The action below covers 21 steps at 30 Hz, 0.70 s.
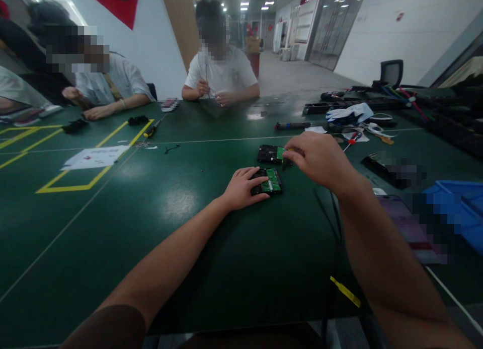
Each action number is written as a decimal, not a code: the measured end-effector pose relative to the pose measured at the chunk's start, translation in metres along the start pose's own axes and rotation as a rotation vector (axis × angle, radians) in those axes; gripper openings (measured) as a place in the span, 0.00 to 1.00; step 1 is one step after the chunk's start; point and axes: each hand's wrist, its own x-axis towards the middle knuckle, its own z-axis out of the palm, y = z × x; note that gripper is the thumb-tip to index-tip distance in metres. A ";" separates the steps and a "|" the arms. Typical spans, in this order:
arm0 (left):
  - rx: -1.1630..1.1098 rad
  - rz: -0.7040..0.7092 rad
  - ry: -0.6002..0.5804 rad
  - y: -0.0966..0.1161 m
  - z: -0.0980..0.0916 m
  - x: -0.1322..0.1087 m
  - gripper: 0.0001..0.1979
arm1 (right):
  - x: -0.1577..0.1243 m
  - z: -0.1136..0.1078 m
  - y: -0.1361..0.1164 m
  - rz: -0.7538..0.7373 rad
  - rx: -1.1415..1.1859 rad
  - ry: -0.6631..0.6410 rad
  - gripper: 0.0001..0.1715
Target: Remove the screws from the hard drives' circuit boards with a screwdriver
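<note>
Two hard drives with green circuit boards lie on the green table, one behind the other. My left hand [245, 189] rests spread over the left part of the nearer drive [273, 182], its fingers lying flat across it. Over the right end of the farther drive [267, 153], my right hand [317, 157] pinches something small and yellowish. What exactly it holds is mostly hidden by the fingers.
A red screwdriver [353, 139], gloves [349, 114] and a dark cylindrical tool [293, 126] lie behind my right hand. A blue bin [460, 208] stands at the right. A paper [94, 157] lies left. Two people sit across the table [211, 248].
</note>
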 end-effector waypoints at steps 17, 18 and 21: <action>-0.016 -0.010 -0.005 -0.001 0.000 0.000 0.32 | 0.001 0.001 0.000 0.002 0.083 -0.010 0.13; -0.017 -0.012 -0.006 0.000 0.001 0.000 0.32 | 0.001 0.001 0.000 0.002 0.077 -0.010 0.12; -0.014 -0.014 -0.003 0.000 0.001 0.000 0.32 | 0.001 0.000 -0.001 0.009 0.051 -0.005 0.10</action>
